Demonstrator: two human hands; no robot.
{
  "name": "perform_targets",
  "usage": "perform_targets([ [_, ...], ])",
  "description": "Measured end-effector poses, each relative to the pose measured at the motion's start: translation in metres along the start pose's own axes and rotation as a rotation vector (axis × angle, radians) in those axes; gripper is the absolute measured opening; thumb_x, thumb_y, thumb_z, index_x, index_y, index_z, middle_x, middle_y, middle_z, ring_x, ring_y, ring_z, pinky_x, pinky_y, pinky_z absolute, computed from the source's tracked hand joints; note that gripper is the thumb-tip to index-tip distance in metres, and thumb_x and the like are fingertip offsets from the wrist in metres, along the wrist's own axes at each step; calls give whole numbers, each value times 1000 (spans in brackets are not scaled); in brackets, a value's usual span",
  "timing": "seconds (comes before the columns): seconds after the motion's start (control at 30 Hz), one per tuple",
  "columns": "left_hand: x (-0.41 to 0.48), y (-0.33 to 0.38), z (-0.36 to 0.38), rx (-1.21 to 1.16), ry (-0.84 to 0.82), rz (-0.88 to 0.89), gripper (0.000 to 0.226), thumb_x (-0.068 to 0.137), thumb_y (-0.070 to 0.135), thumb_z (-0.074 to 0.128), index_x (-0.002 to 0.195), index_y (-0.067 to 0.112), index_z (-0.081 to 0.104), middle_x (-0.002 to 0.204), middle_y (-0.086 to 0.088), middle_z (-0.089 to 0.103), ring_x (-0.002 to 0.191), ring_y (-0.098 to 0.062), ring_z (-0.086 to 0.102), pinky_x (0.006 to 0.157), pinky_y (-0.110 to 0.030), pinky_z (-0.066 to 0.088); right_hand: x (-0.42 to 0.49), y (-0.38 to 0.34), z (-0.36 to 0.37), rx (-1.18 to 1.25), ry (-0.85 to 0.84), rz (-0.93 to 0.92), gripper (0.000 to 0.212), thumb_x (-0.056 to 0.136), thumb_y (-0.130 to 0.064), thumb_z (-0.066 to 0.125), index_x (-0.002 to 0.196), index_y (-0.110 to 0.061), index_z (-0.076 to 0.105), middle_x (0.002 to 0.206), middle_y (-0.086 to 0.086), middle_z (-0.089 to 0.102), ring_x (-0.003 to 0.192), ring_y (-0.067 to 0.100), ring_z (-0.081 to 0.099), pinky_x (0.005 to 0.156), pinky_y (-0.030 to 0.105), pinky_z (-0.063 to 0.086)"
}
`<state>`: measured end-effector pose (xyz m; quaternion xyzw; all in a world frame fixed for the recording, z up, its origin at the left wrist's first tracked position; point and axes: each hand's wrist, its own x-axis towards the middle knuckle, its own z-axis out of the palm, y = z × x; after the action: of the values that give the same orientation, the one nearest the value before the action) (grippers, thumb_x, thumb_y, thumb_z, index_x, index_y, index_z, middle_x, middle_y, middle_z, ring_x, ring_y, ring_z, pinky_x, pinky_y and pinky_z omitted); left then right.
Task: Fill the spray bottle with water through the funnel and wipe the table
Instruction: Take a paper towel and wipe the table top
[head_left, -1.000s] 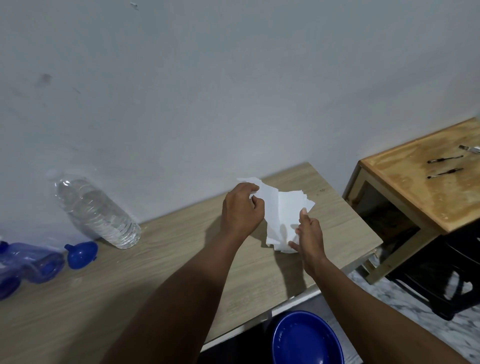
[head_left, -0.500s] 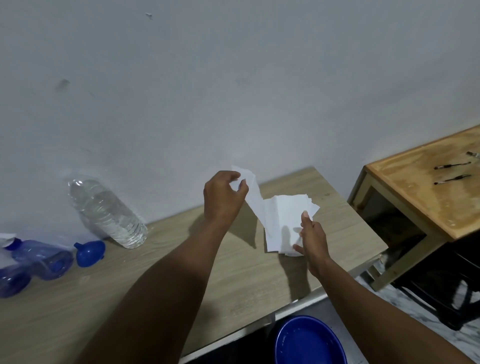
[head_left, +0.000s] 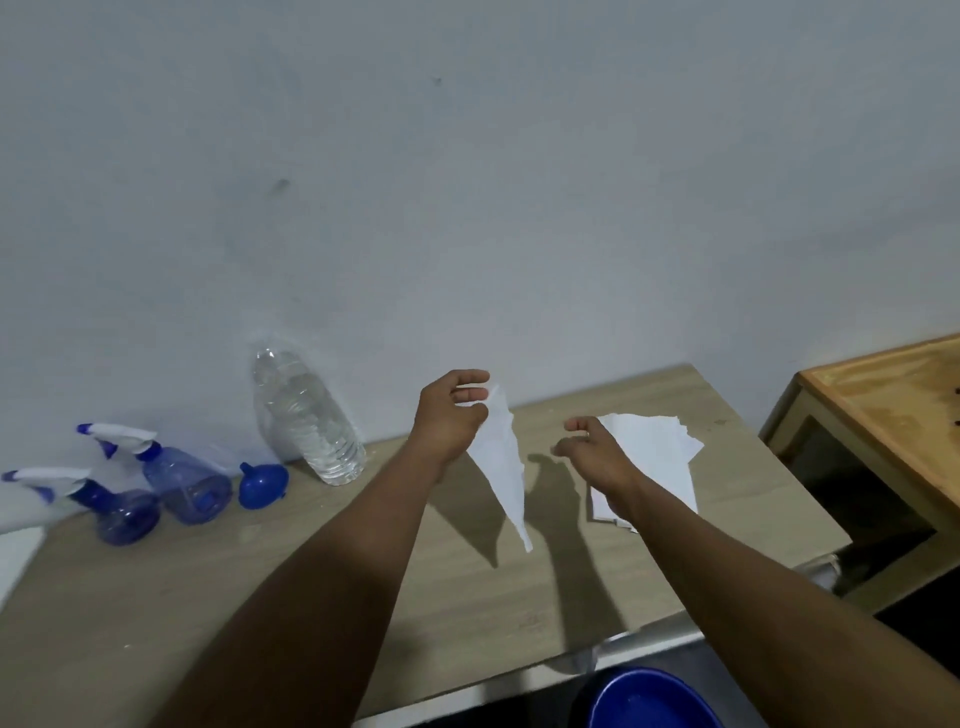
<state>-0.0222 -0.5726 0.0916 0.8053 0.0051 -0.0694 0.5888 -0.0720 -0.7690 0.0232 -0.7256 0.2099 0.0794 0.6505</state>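
Observation:
My left hand (head_left: 453, 418) pinches one white tissue (head_left: 503, 467) by its top corner, and the sheet hangs free above the light wooden table (head_left: 260, 587). My right hand (head_left: 592, 451) hovers with loosely curled fingers, holding nothing, just left of the stack of white tissues (head_left: 649, 457) lying on the table. At the far left two blue spray bottles (head_left: 187, 475) (head_left: 122, 512) with white trigger heads lie on their sides. A small blue funnel (head_left: 263, 483) sits beside them. A clear water bottle (head_left: 306, 415) stands against the wall.
A grey wall runs right behind the table. A second, darker wooden table (head_left: 893, 410) stands to the right with a gap between. A blue basin (head_left: 649, 699) sits on the floor below the table's front edge. A white sheet (head_left: 13, 556) shows at the left edge.
My left hand has pulled one tissue clear of the stack and lifted it leftward. My right hand has let go of the stack and risen. The view has swung left, showing both spray bottles.

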Motion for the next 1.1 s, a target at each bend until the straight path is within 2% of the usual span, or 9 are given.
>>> perform_targets([
  [0.13, -9, -3, -57, -163, -151, -138, 52, 82, -15, 53, 112, 23, 72, 117, -13, 68, 93, -27, 67, 81, -41, 54, -6, -13, 47, -45, -128, 27, 43, 90, -17, 59, 130, -26, 47, 120, 0, 52, 110, 20, 47, 92, 35, 32],
  [0.2, -15, -8, -88, -220, -220, -179, 53, 84, -19, 51, 116, 18, 71, 120, -18, 66, 95, -31, 67, 87, -46, 56, -11, -20, 75, -27, -169, 8, 41, 89, -18, 60, 128, -26, 47, 122, 1, 54, 107, 17, 50, 92, 36, 34],
  [0.27, -20, -15, -118, -224, -252, -197, 54, 86, -20, 51, 119, 18, 69, 121, -19, 64, 94, -30, 67, 80, -41, 60, -18, -27, 101, -30, -246, 0, 39, 86, -21, 62, 123, -26, 51, 118, 3, 60, 104, 19, 56, 90, 38, 40],
  [0.4, -28, -38, -180, -138, -207, -204, 54, 87, -17, 55, 120, 23, 66, 121, -15, 64, 95, -25, 66, 60, -25, 56, -35, -37, 153, 15, -321, -1, 27, 86, -10, 62, 113, -15, 57, 86, 12, 65, 65, 23, 56, 58, 27, 43],
  [0.5, -35, -65, -230, -232, -125, -311, 47, 87, -10, 67, 122, 21, 66, 120, -16, 63, 90, -30, 66, 65, -34, 60, -53, -42, 200, 56, -185, -43, 17, 94, -5, 57, 109, -11, 55, 63, 5, 52, 42, 13, 40, 44, 18, 30],
  [0.6, -45, -97, -276, -278, -140, -449, 53, 76, 13, 87, 123, 18, 62, 125, -17, 60, 93, -34, 68, 81, -49, 61, -69, -50, 249, 112, -104, -148, 10, 95, -4, 56, 104, -8, 52, 54, 2, 46, 41, 13, 34, 42, 20, 28],
  [0.8, -66, -149, -332, -381, -203, -522, 86, 77, 16, 86, 147, 18, 36, 121, -15, 68, 105, -33, 70, 82, -48, 60, -89, -59, 331, 72, -43, -260, 15, 91, -13, 67, 103, -13, 58, 74, 13, 62, 61, 20, 56, 54, 30, 48],
  [0.93, -81, -168, -364, -401, -318, -554, 68, 72, 37, 89, 130, 17, 58, 118, -12, 72, 110, -33, 69, 91, -55, 56, -100, -57, 366, 155, -47, -160, 19, 92, -17, 69, 108, -10, 60, 88, 14, 67, 71, 22, 61, 59, 30, 52],
  [1.1, -96, -194, -378, -463, -346, -536, 52, 80, 21, 83, 128, 15, 61, 116, -10, 74, 111, -31, 69, 94, -51, 56, -104, -63, 385, 253, -139, 32, 27, 90, -4, 61, 114, -16, 58, 87, 10, 63, 67, 21, 58, 58, 29, 51],
])
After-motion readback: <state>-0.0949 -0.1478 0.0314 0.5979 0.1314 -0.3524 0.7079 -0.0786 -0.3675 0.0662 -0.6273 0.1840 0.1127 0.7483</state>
